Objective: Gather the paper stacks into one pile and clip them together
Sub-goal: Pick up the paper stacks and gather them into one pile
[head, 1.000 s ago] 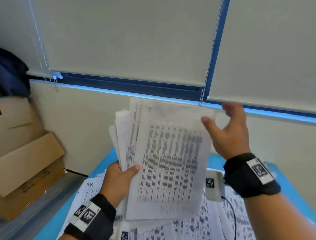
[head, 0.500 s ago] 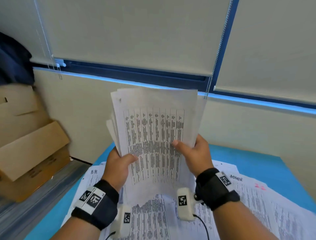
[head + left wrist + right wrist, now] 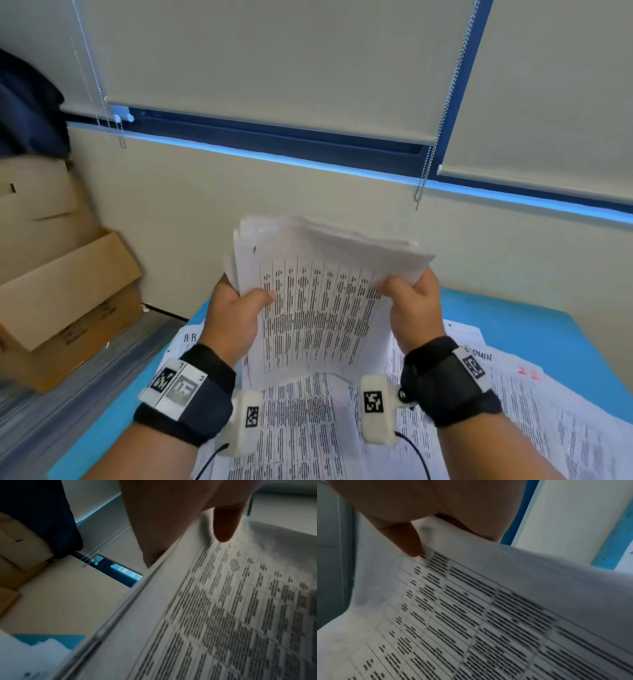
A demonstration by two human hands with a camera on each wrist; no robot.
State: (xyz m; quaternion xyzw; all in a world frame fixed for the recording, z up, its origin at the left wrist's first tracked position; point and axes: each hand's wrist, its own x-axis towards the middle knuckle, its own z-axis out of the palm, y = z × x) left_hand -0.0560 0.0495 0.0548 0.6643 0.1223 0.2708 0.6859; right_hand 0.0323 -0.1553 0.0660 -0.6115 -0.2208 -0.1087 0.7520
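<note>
A thick stack of printed sheets stands nearly upright above the blue table, its top edges fanned and leaning away. My left hand grips its left edge, thumb on the front page. My right hand grips the right edge the same way. In the left wrist view the thumb presses the stack; in the right wrist view the thumb lies on the printed page. More printed sheets lie spread on the table below. No clip is in view.
Cardboard boxes stand on the floor to the left of the table. A wall with roller blinds and hanging bead chains rises just behind the table. Loose sheets with handwriting cover the right part of the tabletop.
My right hand came down from the stack's top corner to grip its right edge. Both hands have lowered the stack toward the table, and its sheets are more squared.
</note>
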